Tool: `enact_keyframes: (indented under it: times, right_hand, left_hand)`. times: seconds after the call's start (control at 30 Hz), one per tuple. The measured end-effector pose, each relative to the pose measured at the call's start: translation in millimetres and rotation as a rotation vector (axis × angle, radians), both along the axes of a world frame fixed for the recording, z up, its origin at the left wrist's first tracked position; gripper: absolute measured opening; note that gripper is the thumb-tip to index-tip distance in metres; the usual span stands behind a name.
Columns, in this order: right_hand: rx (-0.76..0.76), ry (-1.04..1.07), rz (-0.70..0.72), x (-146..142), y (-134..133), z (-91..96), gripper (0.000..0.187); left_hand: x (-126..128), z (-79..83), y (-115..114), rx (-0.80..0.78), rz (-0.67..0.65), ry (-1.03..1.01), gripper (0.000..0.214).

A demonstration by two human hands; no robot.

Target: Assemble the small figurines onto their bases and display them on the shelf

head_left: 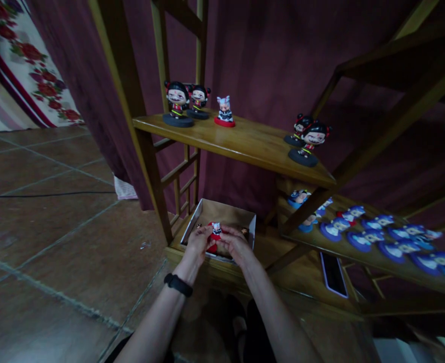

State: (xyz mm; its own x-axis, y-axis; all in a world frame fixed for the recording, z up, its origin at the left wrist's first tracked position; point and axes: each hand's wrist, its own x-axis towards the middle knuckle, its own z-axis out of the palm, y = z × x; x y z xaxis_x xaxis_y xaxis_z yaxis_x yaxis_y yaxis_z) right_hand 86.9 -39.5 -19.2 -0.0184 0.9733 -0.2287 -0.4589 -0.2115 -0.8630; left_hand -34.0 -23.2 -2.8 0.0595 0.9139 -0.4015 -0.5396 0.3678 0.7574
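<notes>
Both hands hold one small figurine (216,230) with pale blue hair and a red base, above an open cardboard box (239,209). My left hand (199,243) grips its left side with the fingers closed; a dark band is on that wrist. From the right, my right hand (235,244) pinches the base. Inside the box lie other figures, partly hidden by the hands, with something red below the held one. On the shelf board (241,143) above, a similar figurine (225,112) stands on a red base.
Black-haired figurines (178,103) stand at the shelf's left, and more (311,141) at its right end. Several blue-based figurines (366,238) line a lower shelf at right. A phone (333,275) lies on the bottom board. A wooden post (131,101) rises left of the box.
</notes>
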Motion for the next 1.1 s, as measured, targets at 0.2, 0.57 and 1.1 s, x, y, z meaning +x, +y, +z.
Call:
enact_keyframes:
  times: [0.2, 0.57, 1.1]
  right_hand:
    - [0.097, -0.106, -0.021, 0.2, -2.6, 6.7, 0.036]
    - [0.353, -0.525, -0.126, -0.2, 2.8, -3.7, 0.021]
    - [0.371, -0.566, -0.204, 1.8, -27.4, -3.4, 0.022]
  left_hand:
    - [-0.8, 7.5, 0.0, 0.062, -0.07, 0.011, 0.011]
    - [-0.6, 1.5, -1.5, 0.254, -0.123, 0.156, 0.024]
    - [-4.1, -6.4, -12.5, 0.576, -0.274, 0.508, 0.036]
